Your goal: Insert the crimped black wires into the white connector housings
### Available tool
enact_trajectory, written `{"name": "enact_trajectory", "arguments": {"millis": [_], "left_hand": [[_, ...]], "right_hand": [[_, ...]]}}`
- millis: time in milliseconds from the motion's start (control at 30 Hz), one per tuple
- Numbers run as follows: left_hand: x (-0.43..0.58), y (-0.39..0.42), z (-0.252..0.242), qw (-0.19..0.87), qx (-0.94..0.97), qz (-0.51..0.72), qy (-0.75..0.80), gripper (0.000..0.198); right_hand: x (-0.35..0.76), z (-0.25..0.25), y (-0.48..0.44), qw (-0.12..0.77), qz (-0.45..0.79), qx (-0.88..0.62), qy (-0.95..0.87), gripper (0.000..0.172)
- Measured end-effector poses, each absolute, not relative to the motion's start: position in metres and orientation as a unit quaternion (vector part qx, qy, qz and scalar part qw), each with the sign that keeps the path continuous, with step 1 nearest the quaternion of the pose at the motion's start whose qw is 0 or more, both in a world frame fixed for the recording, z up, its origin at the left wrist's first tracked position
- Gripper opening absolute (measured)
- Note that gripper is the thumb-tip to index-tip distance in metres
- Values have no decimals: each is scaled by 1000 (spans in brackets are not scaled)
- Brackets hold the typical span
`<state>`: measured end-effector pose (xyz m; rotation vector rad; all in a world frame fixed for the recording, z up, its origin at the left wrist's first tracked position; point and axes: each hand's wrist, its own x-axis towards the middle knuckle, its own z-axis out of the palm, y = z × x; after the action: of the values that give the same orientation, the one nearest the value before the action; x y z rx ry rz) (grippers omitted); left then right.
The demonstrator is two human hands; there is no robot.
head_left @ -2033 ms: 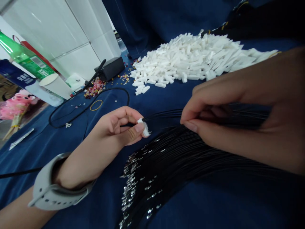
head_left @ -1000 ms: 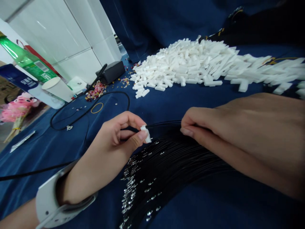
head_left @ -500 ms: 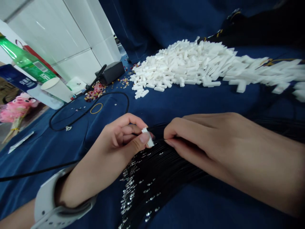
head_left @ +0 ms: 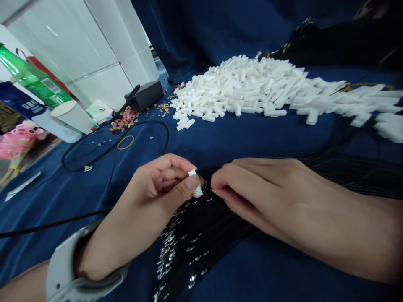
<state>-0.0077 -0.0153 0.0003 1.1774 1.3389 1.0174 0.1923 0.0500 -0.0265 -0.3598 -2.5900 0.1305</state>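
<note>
My left hand [head_left: 160,188] pinches a small white plastic connector housing [head_left: 195,183] between thumb and fingers. My right hand [head_left: 252,197] is just to its right, with thumb and fingertips closed on thin black wires [head_left: 226,174] close to the housing. A broad bundle of these wires [head_left: 214,226] fans across the blue cloth beneath both hands. Their loose ends carry small silver crimped terminals [head_left: 166,256]. A large heap of white connector housings [head_left: 239,88] lies beyond my hands, out of reach of neither finger. A pale grey band [head_left: 72,268] circles my left wrist.
Blue cloth [head_left: 208,142] covers the work surface. Left of the heap are a black power adapter [head_left: 146,95], a looped black cable [head_left: 110,147], a rubber band [head_left: 126,142] and colourful scraps [head_left: 124,120]. A green bottle [head_left: 34,75] and paper cup [head_left: 74,116] stand far left.
My right hand has slid left along the wires, closing in on the housing. My left hand has dropped slightly with the housing still in it. The view has shifted a little.
</note>
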Motion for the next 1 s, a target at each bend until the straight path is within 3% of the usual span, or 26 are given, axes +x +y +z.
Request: {"name": "enact_trajectory", "arguments": {"millis": [133, 200, 467, 733, 867, 1000], "left_hand": [[-10, -8, 2, 480, 504, 452, 558, 21], [-13, -5, 2, 451, 510, 469, 562, 22], [-22, -4, -8, 437, 524, 466, 563, 9], [-22, -3, -4, 483, 506, 448, 557, 10], [-21, -4, -4, 516, 491, 445, 543, 11], [-20, -6, -3, 517, 494, 437, 546, 11]], "right_hand": [[192, -14, 53, 267, -40, -130, -954, 31], [193, -7, 54, 264, -64, -111, -956, 26], [198, -8, 61, 181, 1, -119, -976, 11], [198, -8, 58, 224, 135, -146, -954, 24], [199, -1, 56, 228, 32, -195, -954, 15], [197, -3, 53, 241, -30, -175, -954, 18]]}}
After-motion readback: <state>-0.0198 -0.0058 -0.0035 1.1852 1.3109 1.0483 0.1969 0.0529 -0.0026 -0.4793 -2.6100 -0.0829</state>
